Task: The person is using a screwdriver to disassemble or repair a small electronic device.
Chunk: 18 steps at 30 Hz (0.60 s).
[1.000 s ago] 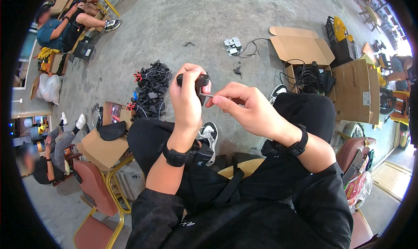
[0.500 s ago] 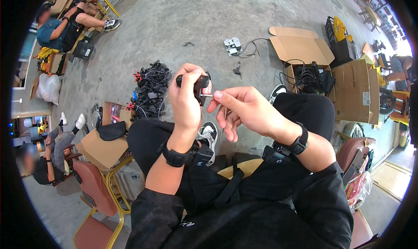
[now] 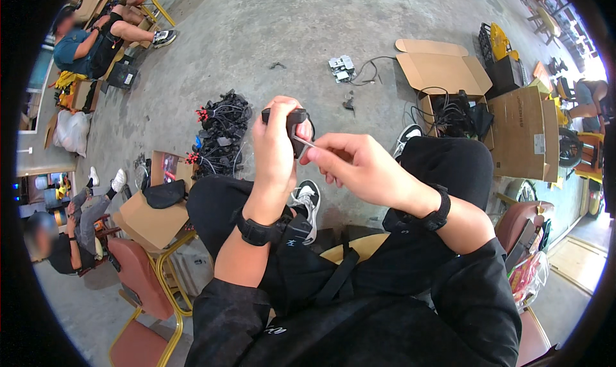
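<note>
My left hand [image 3: 273,150] is wrapped round a small black plastic part [image 3: 294,116], held up in front of my knees. Much of that part is hidden by the fingers and thumb, so its exact kind does not show. A thin metal hex key [image 3: 303,141] reaches into the side of the part that faces right. Its outer end is pinched between the thumb and fingers of my right hand [image 3: 359,168], just right of my left hand. Dark bands circle both wrists.
A heap of black cabled parts [image 3: 221,133] lies on the floor beyond my left knee. An open cardboard box [image 3: 443,72] with black cables stands ahead right. A grey metal device [image 3: 342,68] lies farther off. Chairs [image 3: 138,271] flank me, and two people [image 3: 80,49] sit at left.
My right hand has come closer to the left one, its fingers now curled in on the hex key. The key's visible slant has changed. My left hand keeps its hold on the black part.
</note>
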Motion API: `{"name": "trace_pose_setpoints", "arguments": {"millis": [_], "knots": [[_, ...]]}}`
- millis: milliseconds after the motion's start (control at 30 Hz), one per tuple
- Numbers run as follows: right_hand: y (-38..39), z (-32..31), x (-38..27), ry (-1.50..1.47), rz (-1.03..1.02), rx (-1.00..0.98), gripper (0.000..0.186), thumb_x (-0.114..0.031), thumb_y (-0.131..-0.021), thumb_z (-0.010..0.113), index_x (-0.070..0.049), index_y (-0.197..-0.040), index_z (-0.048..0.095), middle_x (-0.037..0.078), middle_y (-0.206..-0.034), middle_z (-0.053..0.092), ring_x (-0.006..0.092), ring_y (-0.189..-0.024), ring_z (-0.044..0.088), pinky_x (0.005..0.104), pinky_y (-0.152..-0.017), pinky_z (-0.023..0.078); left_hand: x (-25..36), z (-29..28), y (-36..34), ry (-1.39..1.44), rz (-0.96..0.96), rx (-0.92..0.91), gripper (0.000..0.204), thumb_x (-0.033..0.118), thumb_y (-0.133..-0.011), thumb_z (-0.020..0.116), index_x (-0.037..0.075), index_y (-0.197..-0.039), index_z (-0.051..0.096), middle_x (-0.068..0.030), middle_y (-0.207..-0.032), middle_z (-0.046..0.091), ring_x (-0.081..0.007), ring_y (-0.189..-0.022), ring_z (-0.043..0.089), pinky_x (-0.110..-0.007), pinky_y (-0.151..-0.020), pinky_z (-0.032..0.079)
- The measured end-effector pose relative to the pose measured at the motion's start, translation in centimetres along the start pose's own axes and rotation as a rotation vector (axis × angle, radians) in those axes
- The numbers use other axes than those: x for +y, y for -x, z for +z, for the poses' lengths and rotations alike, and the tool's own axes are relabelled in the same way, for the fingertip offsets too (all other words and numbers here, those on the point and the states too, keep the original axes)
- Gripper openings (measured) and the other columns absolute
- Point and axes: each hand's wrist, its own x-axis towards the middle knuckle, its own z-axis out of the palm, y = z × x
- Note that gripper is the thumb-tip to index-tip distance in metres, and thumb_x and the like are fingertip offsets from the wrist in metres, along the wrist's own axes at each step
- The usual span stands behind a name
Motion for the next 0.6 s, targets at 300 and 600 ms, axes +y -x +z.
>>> {"name": "trace_pose_setpoints", "arguments": {"millis": [300,600], "knots": [[-0.06,0.26,0.24,-0.149,0.039,-0.039,0.026,-0.021,-0.103,0.052,0.000,-0.104,0.067,0.004,-0.077,0.063,0.0083,-0.062,0.055,0.0258,-0.057,0.046,0.71,0.03,-0.04,0.067,-0.023,0.010,0.021,0.021,-0.094,0.050,0.008,-0.078,0.048,-0.0001,-0.061,0.040,-0.0112,-0.058,0.039,-0.028,-0.059,0.036],[-0.28,0.06,0.11,-0.360,0.100,-0.100,0.031,-0.021,-0.107,0.043,0.002,-0.106,0.064,0.003,-0.075,0.063,0.0079,-0.058,0.058,0.0230,-0.055,0.048,0.63,-0.05,-0.04,0.125,-0.017,-0.017,0.020,0.020,-0.094,0.049,0.008,-0.078,0.046,-0.0002,-0.061,0.039,-0.0111,-0.058,0.039,-0.028,-0.059,0.037]]}}
